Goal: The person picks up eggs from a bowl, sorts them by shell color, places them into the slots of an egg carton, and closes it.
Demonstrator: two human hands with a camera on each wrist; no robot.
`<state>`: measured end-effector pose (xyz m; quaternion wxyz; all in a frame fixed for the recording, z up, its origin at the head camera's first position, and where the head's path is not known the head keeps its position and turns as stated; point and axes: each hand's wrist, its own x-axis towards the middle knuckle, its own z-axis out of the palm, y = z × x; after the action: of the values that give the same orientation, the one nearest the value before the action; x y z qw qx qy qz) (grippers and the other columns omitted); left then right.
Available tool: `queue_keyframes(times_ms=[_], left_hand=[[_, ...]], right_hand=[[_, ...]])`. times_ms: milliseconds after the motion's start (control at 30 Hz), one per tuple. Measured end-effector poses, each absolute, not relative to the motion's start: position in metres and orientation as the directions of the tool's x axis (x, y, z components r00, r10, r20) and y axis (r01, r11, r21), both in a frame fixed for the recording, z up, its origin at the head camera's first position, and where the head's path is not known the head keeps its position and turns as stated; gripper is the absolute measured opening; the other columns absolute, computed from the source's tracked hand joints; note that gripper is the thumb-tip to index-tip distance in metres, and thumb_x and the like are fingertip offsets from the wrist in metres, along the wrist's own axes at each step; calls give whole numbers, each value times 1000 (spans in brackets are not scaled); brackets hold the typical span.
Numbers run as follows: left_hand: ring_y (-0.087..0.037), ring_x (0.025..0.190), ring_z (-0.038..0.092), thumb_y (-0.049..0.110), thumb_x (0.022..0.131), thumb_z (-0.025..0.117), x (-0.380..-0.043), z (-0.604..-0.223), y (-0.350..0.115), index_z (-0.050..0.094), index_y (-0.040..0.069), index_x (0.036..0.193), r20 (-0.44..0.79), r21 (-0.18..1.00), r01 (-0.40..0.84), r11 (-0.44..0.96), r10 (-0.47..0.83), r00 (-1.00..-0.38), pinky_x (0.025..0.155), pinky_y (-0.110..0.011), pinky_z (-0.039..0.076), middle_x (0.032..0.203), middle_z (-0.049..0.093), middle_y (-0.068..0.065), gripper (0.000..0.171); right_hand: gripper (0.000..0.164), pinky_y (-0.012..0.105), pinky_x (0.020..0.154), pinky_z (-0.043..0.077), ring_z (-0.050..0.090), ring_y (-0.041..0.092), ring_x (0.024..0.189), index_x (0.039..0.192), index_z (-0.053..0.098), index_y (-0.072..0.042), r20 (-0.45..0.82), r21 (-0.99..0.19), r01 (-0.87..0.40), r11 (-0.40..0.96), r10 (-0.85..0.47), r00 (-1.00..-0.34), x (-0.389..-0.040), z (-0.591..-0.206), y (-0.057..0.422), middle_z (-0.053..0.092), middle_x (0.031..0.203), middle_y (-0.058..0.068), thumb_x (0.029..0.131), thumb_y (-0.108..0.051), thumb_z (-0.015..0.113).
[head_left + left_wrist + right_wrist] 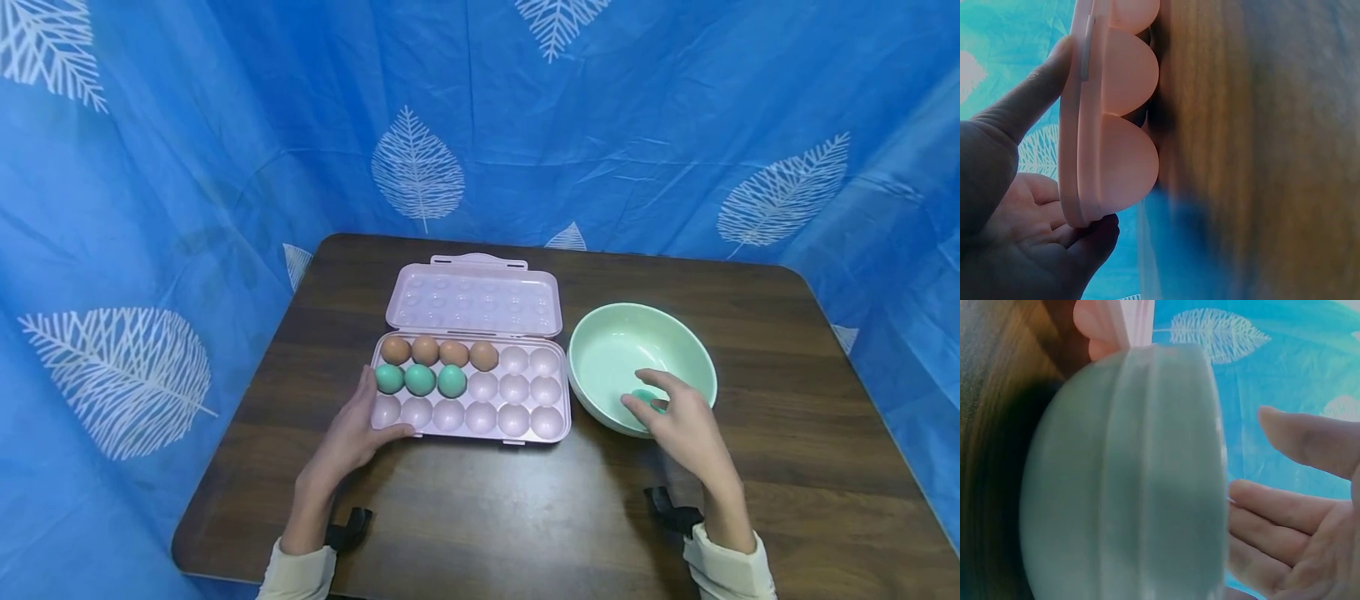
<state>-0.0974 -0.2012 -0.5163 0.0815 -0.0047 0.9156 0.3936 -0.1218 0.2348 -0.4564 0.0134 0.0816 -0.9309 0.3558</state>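
Note:
A pink egg carton [531,429] lies with its lid folded back on the table. Its back row holds several brown eggs [453,353] at the left; three green eggs [420,380] sit in the middle row. My left hand [352,433] grips the carton's front left corner, thumb along the front rim and fingers at the left side. Over the near rim of a pale green bowl [615,333] reaches my right hand [682,421], thumb and fingers apart, holding nothing. Beneath it a green egg [647,398] lies in the bowl, partly hidden by the hand.
The carton's lid [476,300] leans back behind it, close to the bowl's left side. Everything stands on a dark wooden table [480,517]. A blue curtain [637,125] with white leaf prints surrounds the table's back and sides.

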Motion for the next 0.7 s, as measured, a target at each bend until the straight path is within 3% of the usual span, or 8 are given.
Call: queue_keyframes(times_ms=[167,367,700], left_hand=[[-45,146,12,50,77,81,-97,-517,-201,1,2,157,-165,717,-82,692,54,-985,112,-59,21,163,1,-22,123],[-43,147,11,49,78,81,-97,-518,-199,1,3,157,-160,724,-76,685,60,-985,112,-59,20,163,1,-22,122],[-43,147,11,46,78,82,-96,-516,-200,1,1,157,-143,731,-66,680,58,-988,113,-58,20,163,1,-22,121]], right_hand=[[52,60,95,43,56,44,116,130,55,10,16,-640,-128,757,-154,-988,-127,-459,235,59,127,30,94,-27,68],[51,60,95,42,55,45,116,130,55,10,25,-630,-122,767,-137,-990,-132,-462,233,58,127,31,95,-24,68],[48,62,96,40,50,49,119,131,51,16,-21,-554,-61,830,-87,-996,-132,-463,237,54,128,37,93,-11,66]])
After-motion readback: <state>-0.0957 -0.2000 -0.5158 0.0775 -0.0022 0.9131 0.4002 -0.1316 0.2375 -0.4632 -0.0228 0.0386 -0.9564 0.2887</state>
